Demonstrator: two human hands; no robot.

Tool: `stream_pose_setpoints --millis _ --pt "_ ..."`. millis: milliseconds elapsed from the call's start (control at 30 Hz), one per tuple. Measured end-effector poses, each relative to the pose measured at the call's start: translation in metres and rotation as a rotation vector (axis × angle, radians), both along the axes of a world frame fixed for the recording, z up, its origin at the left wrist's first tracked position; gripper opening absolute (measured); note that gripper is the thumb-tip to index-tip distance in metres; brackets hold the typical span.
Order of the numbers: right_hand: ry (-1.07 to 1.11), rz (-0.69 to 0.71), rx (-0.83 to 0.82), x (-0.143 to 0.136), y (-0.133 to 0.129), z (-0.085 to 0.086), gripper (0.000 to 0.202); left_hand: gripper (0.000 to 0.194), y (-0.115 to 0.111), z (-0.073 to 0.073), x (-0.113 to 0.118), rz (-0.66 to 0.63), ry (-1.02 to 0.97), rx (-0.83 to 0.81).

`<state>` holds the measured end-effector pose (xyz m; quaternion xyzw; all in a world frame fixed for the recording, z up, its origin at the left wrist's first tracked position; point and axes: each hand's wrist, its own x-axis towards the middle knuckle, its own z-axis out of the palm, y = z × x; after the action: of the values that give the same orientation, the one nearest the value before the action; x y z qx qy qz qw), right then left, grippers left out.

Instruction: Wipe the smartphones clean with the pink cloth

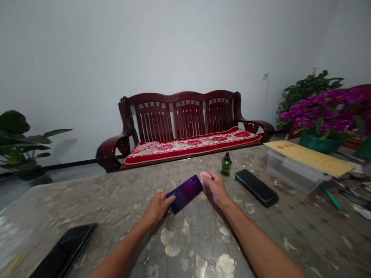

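A blue-purple phone [187, 194] is tilted over the table with its back and camera lenses facing me. My left hand [159, 206] grips its lower left end, thumb on the back. At the phone's upper right corner, my right hand [215, 187] pinches a small pink cloth [205, 175]; I cannot tell if the cloth touches the phone. Just beyond that hand stands a small green bottle [226, 164] with a black cap. A black phone or case [256, 187] lies to the right of it.
The table [116, 204] wears a floral cover. At its left lies a dark tablet [65, 251] near a yellow object [18, 261]. A clear plastic box [292, 173] under a yellow envelope [310, 156], a green pen [332, 197] and purple flowers [327, 112] stand right. A wooden bench [188, 116] is behind.
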<state>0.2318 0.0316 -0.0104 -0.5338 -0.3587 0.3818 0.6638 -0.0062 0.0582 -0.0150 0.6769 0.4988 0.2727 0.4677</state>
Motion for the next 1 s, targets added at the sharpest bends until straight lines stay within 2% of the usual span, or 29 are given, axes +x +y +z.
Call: stream_pose_setpoints --millis 267,433,533,633,767,1000 --pt "0.069 0.068 0.002 -0.013 -0.002 -0.004 0.029 0.052 0.001 0.000 0.004 0.039 -0.014 -0.030" --pt "0.069 0.070 -0.012 -0.015 -0.005 -0.002 0.030 0.041 0.000 0.002 0.004 0.032 0.198 0.115" --pt "0.061 0.072 -0.019 -0.017 -0.007 0.001 0.029 0.041 -0.001 0.004 0.005 0.032 0.256 0.150" --pt "0.053 0.079 -0.027 -0.017 -0.009 0.003 0.030 0.047 -0.006 0.005 0.007 0.044 0.295 0.183" --pt "0.030 0.083 -0.033 -0.016 -0.011 0.003 0.032 0.070 -0.018 0.006 0.012 0.046 0.412 0.236" --pt "-0.051 0.075 -0.047 -0.014 -0.019 -0.001 0.027 0.062 -0.035 0.015 0.018 -0.009 0.620 0.351"
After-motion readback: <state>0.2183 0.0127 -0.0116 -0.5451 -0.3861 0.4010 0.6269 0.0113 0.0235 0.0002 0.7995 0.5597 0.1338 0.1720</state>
